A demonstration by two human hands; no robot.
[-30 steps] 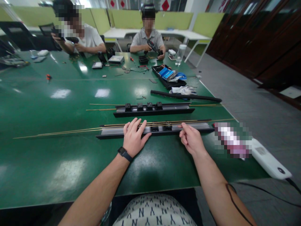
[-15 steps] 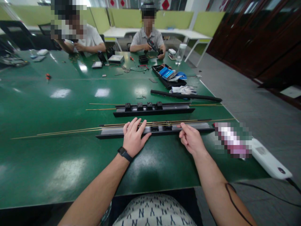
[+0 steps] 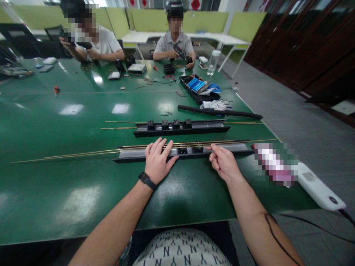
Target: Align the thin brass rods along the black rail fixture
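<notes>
A long black rail (image 3: pixel 130 154) with a grey top lies across the green table (image 3: pixel 69 192) in front of me. Thin brass rods (image 3: pixel 72 154) run along it and stick out far to the left. My left hand (image 3: pixel 158 162) lies flat on the rail with fingers spread. My right hand (image 3: pixel 224 162) pinches a brass rod at the rail's right part, just right of two small black blocks (image 3: pixel 190 149). A second black rail (image 3: pixel 181 129) with several black blocks and its own rods lies just beyond.
A black tube (image 3: pixel 219 112), white gloves (image 3: pixel 216 105) and a black tray of blue parts (image 3: pixel 198 88) lie further back right. A white power strip (image 3: pixel 318 190) hangs over the right edge. Two other people sit working at the far end.
My right hand has slid slightly left along the rod, and the rods' left ends have crept further left. My left hand has stayed put.
</notes>
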